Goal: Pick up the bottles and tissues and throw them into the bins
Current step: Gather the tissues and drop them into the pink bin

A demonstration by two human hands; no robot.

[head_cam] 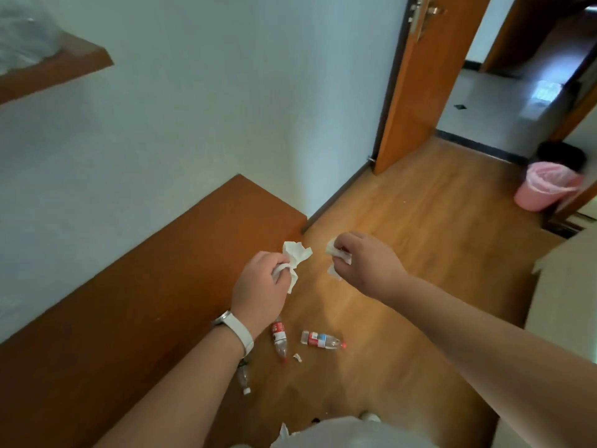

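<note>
Left hand (261, 287) grips a crumpled tissue (296, 253) and right hand (368, 265) pinches a second tissue (336, 255), both held above the wood floor (420, 221), well apart from the pink bin (546, 189) and black bin (562, 155) by the doorway. Risk: the loose trailing ends could slip from the fingers in transit, and a light tissue thrown from this far would likely fall short. Upright-lying bottle (279, 337) and sideways bottle (321, 339) on the floor carry red-and-white labels, but the print is too small to read.
</note>
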